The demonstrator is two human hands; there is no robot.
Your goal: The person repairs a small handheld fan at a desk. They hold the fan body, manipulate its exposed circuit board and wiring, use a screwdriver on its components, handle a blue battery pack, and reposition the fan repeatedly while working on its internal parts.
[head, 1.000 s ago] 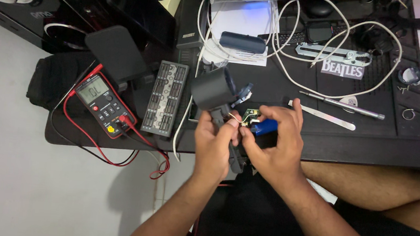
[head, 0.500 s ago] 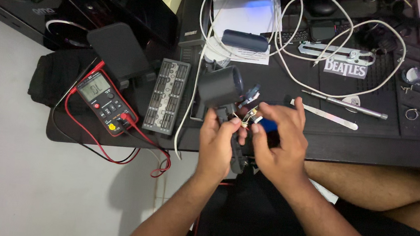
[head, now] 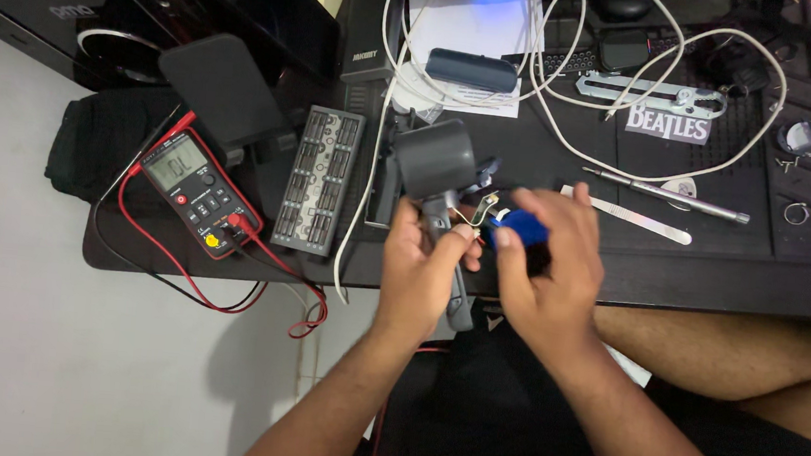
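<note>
At the centre of the frame, over the table's (head: 710, 281) near edge, I am gripping the grey device (head: 435, 163) by its handle, left hand (head: 427, 263) fingers clamped around it. My right hand (head: 547, 268) is pinching a small blue part (head: 521, 227) just beside it, fingers closed on it, with a multimeter (head: 198, 190) lying at the left.

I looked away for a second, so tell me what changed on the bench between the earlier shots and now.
Little changed. The left hand still holds the grey device, now tipped slightly more upright, and the right hand keeps its grip on the blue part. The multimeter, bit case and tweezers stayed put.
</note>
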